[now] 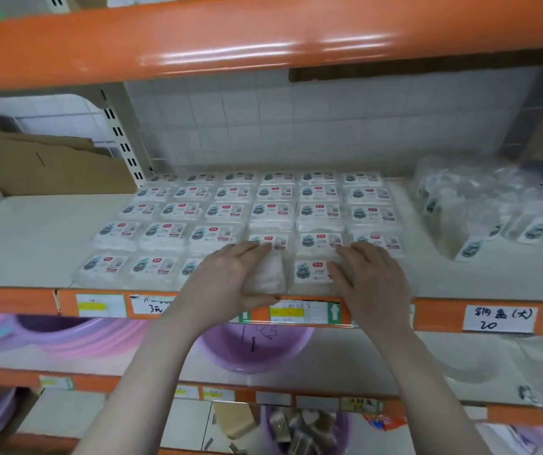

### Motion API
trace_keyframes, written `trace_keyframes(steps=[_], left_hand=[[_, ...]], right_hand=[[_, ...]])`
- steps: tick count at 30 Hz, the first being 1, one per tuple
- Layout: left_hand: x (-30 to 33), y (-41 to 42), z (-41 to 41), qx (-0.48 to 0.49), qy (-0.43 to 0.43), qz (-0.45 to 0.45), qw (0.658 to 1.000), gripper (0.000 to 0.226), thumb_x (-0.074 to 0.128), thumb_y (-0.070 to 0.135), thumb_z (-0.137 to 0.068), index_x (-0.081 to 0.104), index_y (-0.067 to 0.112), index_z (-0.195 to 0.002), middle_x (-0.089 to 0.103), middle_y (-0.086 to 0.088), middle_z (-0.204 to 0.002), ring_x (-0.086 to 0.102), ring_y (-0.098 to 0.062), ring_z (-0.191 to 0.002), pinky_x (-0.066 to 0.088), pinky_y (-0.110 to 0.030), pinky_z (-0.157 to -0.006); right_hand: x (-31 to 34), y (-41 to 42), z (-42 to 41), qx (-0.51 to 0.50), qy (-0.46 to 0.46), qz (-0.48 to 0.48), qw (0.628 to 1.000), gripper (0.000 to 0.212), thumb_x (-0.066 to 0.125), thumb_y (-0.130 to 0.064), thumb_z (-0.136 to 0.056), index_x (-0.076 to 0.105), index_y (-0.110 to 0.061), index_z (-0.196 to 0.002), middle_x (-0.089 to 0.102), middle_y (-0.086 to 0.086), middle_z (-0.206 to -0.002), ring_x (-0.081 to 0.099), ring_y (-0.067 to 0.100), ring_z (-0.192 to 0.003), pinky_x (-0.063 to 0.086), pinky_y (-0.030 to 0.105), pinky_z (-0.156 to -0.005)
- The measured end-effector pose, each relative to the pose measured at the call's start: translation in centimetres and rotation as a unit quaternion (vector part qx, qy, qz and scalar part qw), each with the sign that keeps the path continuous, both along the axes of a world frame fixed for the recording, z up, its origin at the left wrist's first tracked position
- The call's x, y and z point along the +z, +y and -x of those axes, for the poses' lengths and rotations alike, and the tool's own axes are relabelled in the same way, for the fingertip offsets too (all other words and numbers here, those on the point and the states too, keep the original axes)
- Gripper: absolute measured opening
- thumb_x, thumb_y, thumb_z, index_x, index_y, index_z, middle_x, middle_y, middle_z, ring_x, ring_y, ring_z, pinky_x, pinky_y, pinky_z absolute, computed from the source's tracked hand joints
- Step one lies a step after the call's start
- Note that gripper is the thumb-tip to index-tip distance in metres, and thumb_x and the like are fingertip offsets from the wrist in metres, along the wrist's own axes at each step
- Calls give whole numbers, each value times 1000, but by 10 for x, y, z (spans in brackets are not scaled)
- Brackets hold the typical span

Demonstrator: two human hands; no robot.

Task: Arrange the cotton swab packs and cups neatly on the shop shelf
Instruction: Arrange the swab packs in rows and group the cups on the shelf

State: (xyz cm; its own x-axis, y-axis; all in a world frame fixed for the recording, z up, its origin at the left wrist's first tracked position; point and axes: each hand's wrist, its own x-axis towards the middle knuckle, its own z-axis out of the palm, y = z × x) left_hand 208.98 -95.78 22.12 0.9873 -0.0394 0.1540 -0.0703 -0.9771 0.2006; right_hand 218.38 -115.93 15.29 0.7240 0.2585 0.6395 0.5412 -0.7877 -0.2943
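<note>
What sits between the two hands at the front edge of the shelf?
In the head view, a front-row cotton swab pack lies between the left hand and right hand.

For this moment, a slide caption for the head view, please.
Both hands settle front-row cotton swab packs on the shop shelf.

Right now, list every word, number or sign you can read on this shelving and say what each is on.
"20", under handwritten characters: white tag, shelf edge, right.
"3" plus a character: handwritten tag, left.
White up arrow on green: price label.
Cotton swab packs labels: too blurred.
Lower-shelf tags: unreadable.
</note>
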Motion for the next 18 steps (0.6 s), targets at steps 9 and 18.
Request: trace_keyframes(steps=[9,18], left_hand=[[11,-5,-1,-42,19,68,997,78,42,74,-61,58,25,-119,59,9,-120,56,-13,-107,44,-28,-92],[26,0,-23,-66,-18,181,981,26,71,37,-79,66,19,-97,66,8,-91,57,-5,-86,44,-23,-79]], right_hand=[[0,-1,0,-3,8,21,1000,43,43,-40,-86,71,-9,-98,67,11,-95,64,32,-90,53,40,-77],[7,-7,1,36,15,20,999,46,39,-40,-85,69,-7,-95,66,11,-94,64,32,-89,53,40,-79]])
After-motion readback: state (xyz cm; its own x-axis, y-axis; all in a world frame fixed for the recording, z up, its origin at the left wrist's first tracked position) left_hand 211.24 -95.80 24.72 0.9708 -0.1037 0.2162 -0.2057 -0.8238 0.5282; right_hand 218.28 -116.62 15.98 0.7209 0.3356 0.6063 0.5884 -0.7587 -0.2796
